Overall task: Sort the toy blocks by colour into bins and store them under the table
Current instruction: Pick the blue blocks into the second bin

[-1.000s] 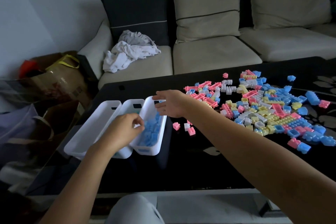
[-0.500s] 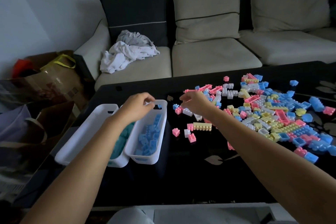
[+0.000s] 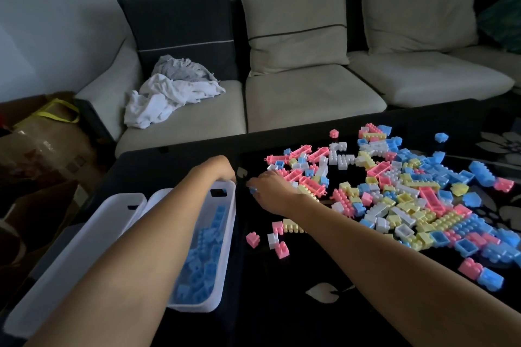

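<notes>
Three white bins stand side by side at the table's left. The right bin (image 3: 229,236) holds several blue blocks (image 3: 203,259). My left forearm hides most of the middle bin (image 3: 158,198), and the left bin (image 3: 84,245) shows nothing inside. My left hand (image 3: 221,169) grips the far rim of the blue-block bin with curled fingers. Just to its right, my right hand (image 3: 269,186) pinches a small blue block (image 3: 253,191) above the table. A big mixed pile of pink, blue, yellow and white blocks (image 3: 394,191) covers the right of the table.
The black glass table (image 3: 282,304) has a few stray pink, white and yellow blocks (image 3: 277,238) near its middle. A beige sofa (image 3: 310,98) with crumpled cloths (image 3: 169,93) stands behind. Bags and boxes (image 3: 42,149) crowd the floor at left.
My left hand moved from the bins' middle to the far end of the blue-block bin. My right hand reached into the pile's edge and came back left with a blue block.
</notes>
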Demonstrator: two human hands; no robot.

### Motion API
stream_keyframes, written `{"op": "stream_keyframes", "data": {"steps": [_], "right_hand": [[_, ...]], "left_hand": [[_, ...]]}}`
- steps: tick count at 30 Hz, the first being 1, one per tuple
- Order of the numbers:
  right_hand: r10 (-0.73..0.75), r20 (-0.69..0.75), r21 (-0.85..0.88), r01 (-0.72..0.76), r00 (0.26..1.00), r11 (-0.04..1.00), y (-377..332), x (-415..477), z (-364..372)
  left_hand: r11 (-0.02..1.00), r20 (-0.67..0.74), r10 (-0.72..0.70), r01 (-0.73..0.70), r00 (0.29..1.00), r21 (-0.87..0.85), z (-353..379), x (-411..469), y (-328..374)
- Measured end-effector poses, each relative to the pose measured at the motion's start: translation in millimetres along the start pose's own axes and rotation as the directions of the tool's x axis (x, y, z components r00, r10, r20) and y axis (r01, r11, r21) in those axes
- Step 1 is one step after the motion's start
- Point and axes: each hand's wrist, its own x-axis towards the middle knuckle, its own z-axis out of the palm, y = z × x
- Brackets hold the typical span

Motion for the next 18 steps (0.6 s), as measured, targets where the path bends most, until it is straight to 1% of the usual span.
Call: {"op": "stream_keyframes", "data": {"steps": [3, 4, 6, 8, 9, 11, 13, 15, 16, 18], "right_hand": [[0.005, -0.066, 0.043, -0.002, 0.998, 0.999, 5.8, 6.4, -1.4], [0.025, -0.073, 0.097, -0.018, 0.997, 0.995, 8.9, 8.8, -0.7], [0.079, -0.092, 0.258, -0.053, 0.993, 0.965, 13.2, 10.6, -3.2], [0.138, -0.146, 0.386, -0.072, 0.98, 0.92, 20.6, 11.6, -11.7], [0.165, -0.162, 0.43, -0.08, 0.973, 0.899, 26.0, 11.6, -17.0], [0.197, -0.128, 0.473, -0.115, 0.972, 0.874, 38.6, 10.8, -25.7], [0.169, -0.069, 0.405, -0.127, 0.983, 0.905, 49.3, 8.4, -27.1], [0.104, -0.028, 0.264, -0.093, 0.994, 0.96, 53.4, 5.7, -23.8], [0.07, -0.015, 0.203, -0.065, 0.997, 0.977, 54.0, 4.6, -21.8], [0.017, -0.006, 0.151, -0.016, 1.0, 0.988, 52.5, 3.1, -19.3]], "left_hand": [[0.994, 0.084, -0.038, 0.029, 0.996, 0.106, -1.2, 7.0, 6.3], [0.992, 0.104, -0.039, 0.026, 0.994, 0.122, -1.0, 9.7, 9.0], [0.992, 0.13, -0.03, 0.013, 0.991, 0.124, 0.8, 14.4, 9.5], [1.0, 0.13, -0.01, 0.006, 0.991, 0.031, 1.5, 18.6, 10.4], [0.999, 0.131, 0.011, -0.004, 0.991, -0.053, 1.4, 20.6, 12.4], [0.966, 0.11, 0.063, -0.033, 0.992, -0.258, -1.4, 20.4, 20.6], [0.923, 0.057, 0.109, -0.08, 0.992, -0.377, -4.4, 18.0, 33.0], [0.893, 0.036, 0.15, -0.12, 0.988, -0.433, -5.4, 16.9, 46.3], [0.89, 0.044, 0.168, -0.133, 0.985, -0.436, -5.6, 17.4, 53.1], [0.904, 0.05, 0.213, -0.177, 0.976, -0.39, -5.2, 17.7, 64.6]]}}
